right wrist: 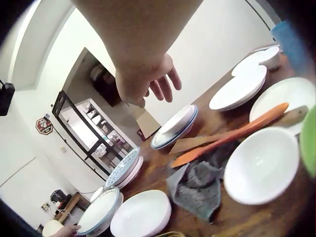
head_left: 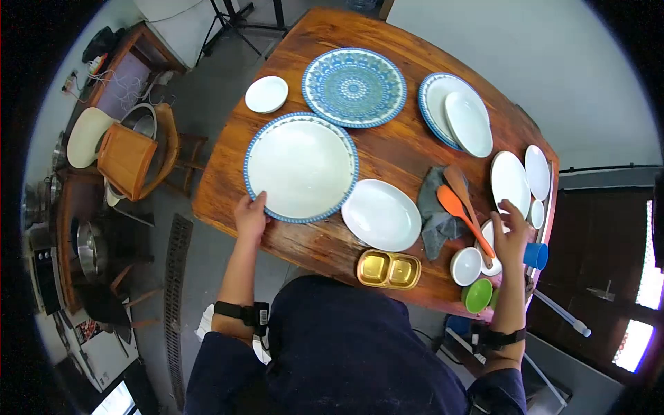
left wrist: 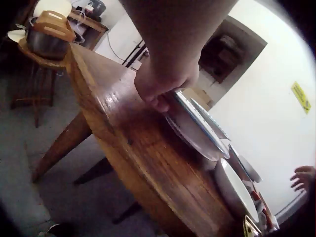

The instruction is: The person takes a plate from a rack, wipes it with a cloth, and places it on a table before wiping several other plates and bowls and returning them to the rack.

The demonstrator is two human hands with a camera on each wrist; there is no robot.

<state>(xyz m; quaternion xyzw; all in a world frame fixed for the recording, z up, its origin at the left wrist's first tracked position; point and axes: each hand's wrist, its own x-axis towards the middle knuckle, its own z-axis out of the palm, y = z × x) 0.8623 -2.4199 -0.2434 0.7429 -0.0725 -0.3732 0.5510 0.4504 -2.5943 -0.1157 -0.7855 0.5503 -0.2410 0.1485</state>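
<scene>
My left hand [head_left: 251, 220] pinches the near-left rim of a large white dish [head_left: 301, 167] with a blue patterned border. In the left wrist view, the fingers curl at the edge of this dish [left wrist: 197, 129], close over the wood. My right hand [head_left: 510, 234] hovers with loosely spread fingers above the right side, near an oval white plate [head_left: 510, 181]; nothing is in it in the right wrist view. An orange spatula [head_left: 453, 203] and a wooden spatula [head_left: 458, 181] lie across a grey cloth [head_left: 434, 214] to its left. Beside the large dish sits an oval white dish [head_left: 382, 215].
A blue patterned plate [head_left: 353, 88] and a small white bowl [head_left: 266, 94] stand farther back. Stacked plates [head_left: 432, 104] lie at the back right. Near the front edge are a gold divided tray [head_left: 389, 269], a white bowl [head_left: 466, 266], a green bowl [head_left: 478, 296] and a blue cup [head_left: 536, 256].
</scene>
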